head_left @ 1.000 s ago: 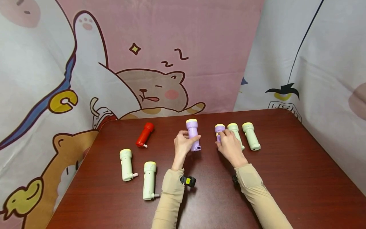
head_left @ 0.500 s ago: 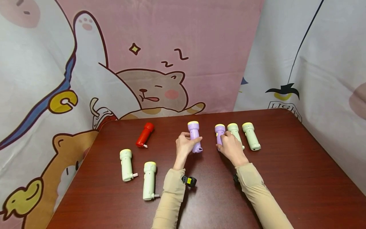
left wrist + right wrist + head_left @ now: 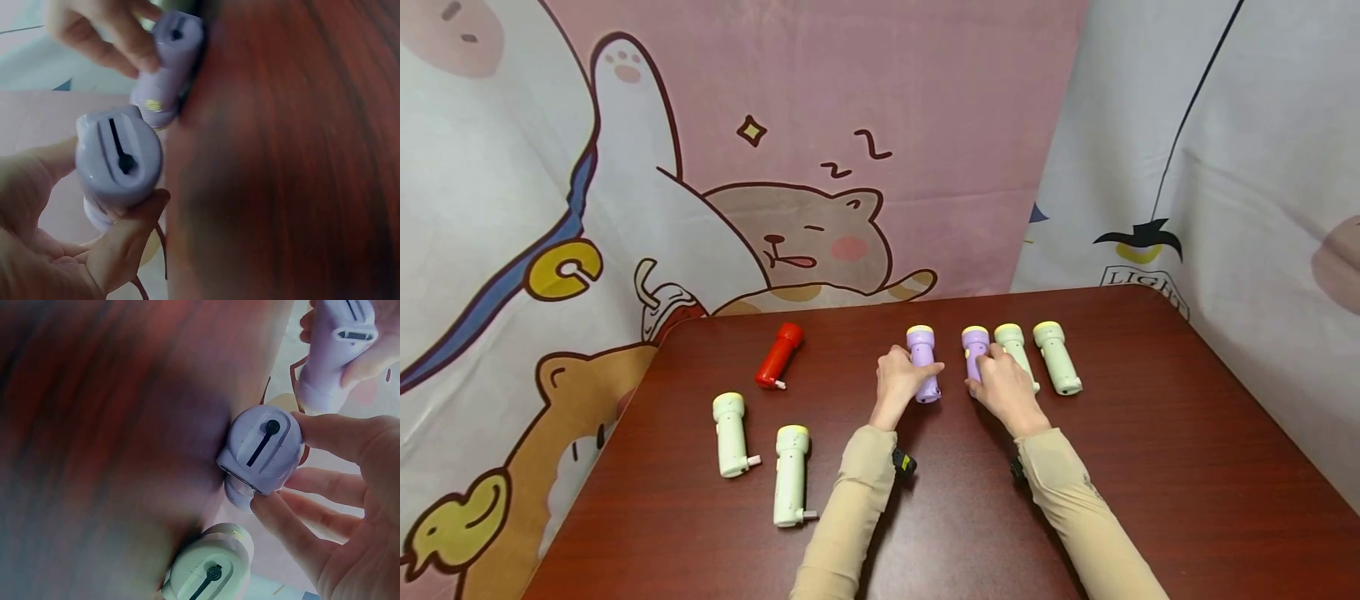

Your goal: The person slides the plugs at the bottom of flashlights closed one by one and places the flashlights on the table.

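Brought rightward since the earlier frame, closer to the second purple flashlight (image 3: 976, 350): first purple flashlight (image 3: 921, 353), together with left hand (image 3: 899, 382). No clear shift in right hand (image 3: 1006, 387), at the near right side of the second purple flashlight. Pinched between thumb and fingers in both cases: first purple flashlight by left hand, second purple flashlight by right hand.

Key relation: first purple flashlight left of the second, near but apart, with a strip of table (image 3: 948, 343) showing between. Long axes nearly parallel, both pointing away from the person, yellow-rimmed heads at the far end; first one slightly skewed, base angled toward the second. Right hand nearer to the second, left hand to the first. Contact between first purple flashlight and table: impossible to tell.

Just right of the second purple flashlight: a green flashlight (image 3: 1011, 337), then another green flashlight (image 3: 1058, 360). Well left of it: red flashlight (image 3: 779, 357); left and nearer the person, two more green flashlights (image 3: 790, 477).
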Motion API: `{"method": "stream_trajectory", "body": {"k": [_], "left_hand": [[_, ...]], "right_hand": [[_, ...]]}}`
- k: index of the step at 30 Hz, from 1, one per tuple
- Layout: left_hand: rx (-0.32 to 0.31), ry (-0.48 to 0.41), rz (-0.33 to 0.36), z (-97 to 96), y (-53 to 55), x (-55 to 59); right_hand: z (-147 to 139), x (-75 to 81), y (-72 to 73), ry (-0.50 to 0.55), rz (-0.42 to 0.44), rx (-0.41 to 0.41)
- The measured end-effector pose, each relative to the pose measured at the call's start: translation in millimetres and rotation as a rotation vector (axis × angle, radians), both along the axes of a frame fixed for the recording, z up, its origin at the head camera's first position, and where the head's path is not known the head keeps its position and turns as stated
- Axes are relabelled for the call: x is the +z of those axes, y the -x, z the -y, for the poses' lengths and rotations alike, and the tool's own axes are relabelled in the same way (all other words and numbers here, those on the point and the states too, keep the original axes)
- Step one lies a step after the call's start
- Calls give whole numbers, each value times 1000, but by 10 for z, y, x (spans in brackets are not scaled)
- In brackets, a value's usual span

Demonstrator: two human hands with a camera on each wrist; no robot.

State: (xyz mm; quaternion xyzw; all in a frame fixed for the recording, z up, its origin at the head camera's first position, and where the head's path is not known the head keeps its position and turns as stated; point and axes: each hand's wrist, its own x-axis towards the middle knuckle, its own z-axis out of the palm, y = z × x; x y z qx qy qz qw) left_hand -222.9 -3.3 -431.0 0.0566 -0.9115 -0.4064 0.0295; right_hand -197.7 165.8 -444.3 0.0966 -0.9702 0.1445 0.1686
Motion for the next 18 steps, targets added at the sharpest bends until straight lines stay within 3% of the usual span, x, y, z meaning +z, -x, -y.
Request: {"method": "stream_trajectory", "body": {"k": [6, 18], "left_hand": [[-30, 115, 3, -108, 89, -85], [-50, 220, -7, -251, 176, -121]], "right_hand": [[-3, -11, -9, -6, -20, 8], [-15, -7, -17, -2, -7, -2]]}}
